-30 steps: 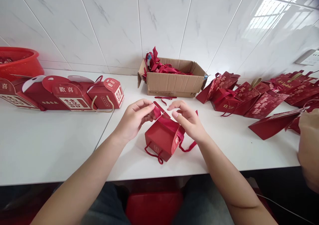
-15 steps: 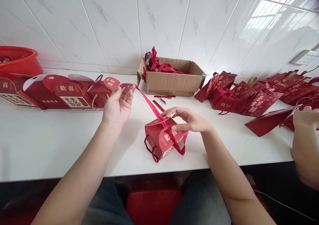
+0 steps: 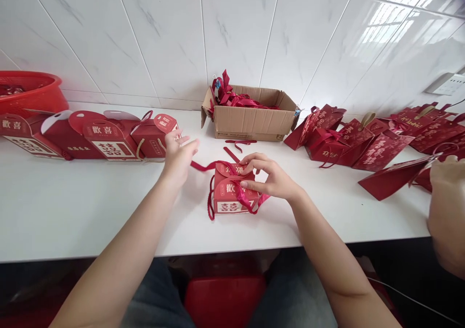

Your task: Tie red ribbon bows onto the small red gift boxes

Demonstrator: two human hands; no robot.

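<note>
A small red gift box (image 3: pixel 223 192) with white and gold Chinese lettering stands on the table in front of me. My right hand (image 3: pixel 267 175) is on the right side of its top, thumb and fingers curled over the flaps. A red satin ribbon (image 3: pixel 242 196) runs across the top and hangs down the front. The ribbon's far end lies slack to the left, close to my left hand (image 3: pixel 179 156), whose fingers are spread and hold nothing. Twisted red cord (image 3: pixel 210 199) hangs at the box's left side.
Red gift boxes (image 3: pixel 76 141) line the left side before a red basket (image 3: pixel 36 93). Behind is a cardboard carton (image 3: pixel 254 122) of ribbons, with loose strips (image 3: pixel 230 153) nearby. More red boxes (image 3: pixel 327 146) stand right, beside another person's hand (image 3: pixel 446 173).
My left hand has let go of the ribbon, and its raised end has dropped to the table. The box has turned to face me and sits flat. My right hand stays on it.
</note>
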